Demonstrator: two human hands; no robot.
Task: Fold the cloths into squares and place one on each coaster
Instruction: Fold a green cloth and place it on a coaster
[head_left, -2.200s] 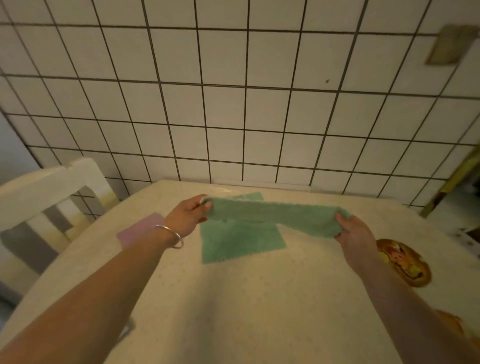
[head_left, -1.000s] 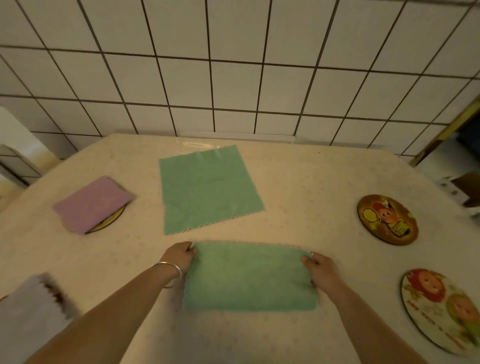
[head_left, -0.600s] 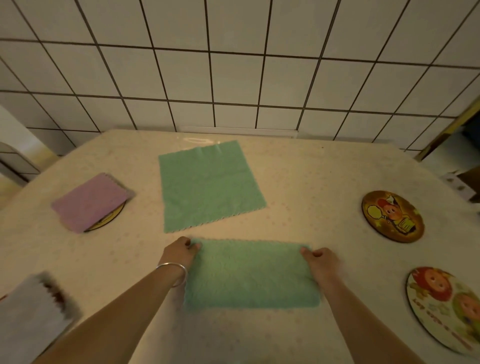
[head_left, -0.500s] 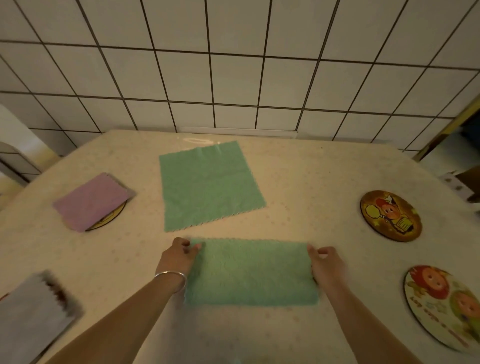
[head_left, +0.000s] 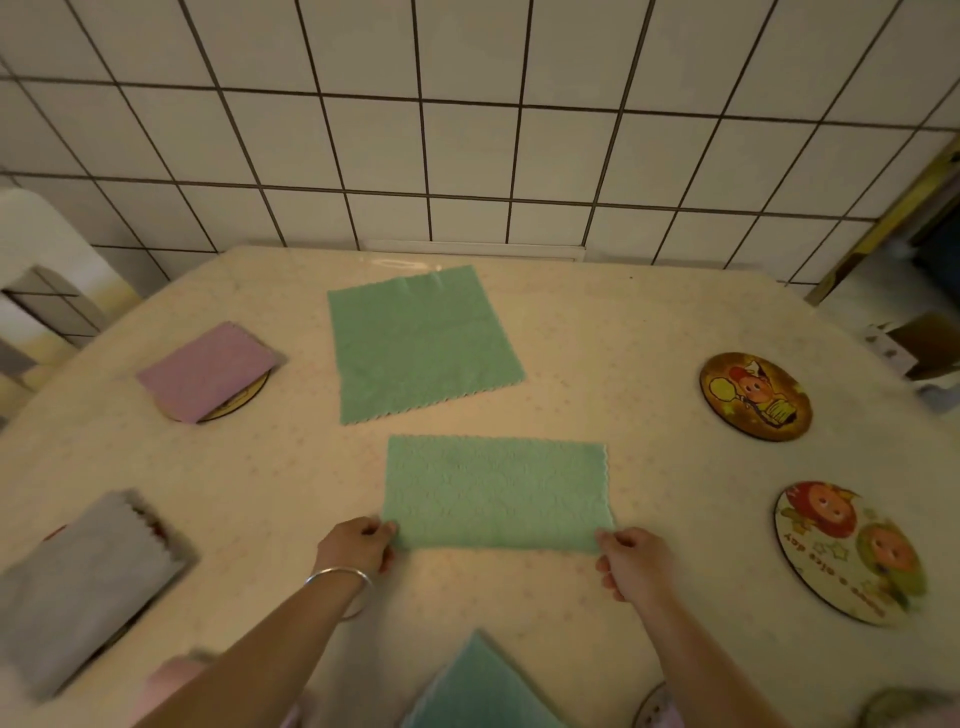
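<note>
A green cloth folded in half (head_left: 496, 491) lies flat as a rectangle in the middle of the table. My left hand (head_left: 358, 543) pinches its near left corner and my right hand (head_left: 631, 564) pinches its near right corner. Beyond it an unfolded green cloth (head_left: 421, 340) lies spread out. A folded purple cloth (head_left: 205, 371) rests on a coaster (head_left: 244, 397) at the left. A folded grey cloth (head_left: 78, 587) lies at the near left. Two bare round picture coasters sit at the right, one farther (head_left: 756, 397) and one nearer (head_left: 852, 551).
A teal cloth (head_left: 483, 686) pokes in at the bottom edge, with a pink cloth (head_left: 176, 680) to its left and parts of two more coasters (head_left: 652, 709) at the bottom right. A tiled wall (head_left: 467, 130) backs the table. A white chair (head_left: 36, 270) stands at the far left.
Both hands have slid from the far corners of the folded green cloth down to its near corners. The cloth now lies flatter and a little farther from me.
</note>
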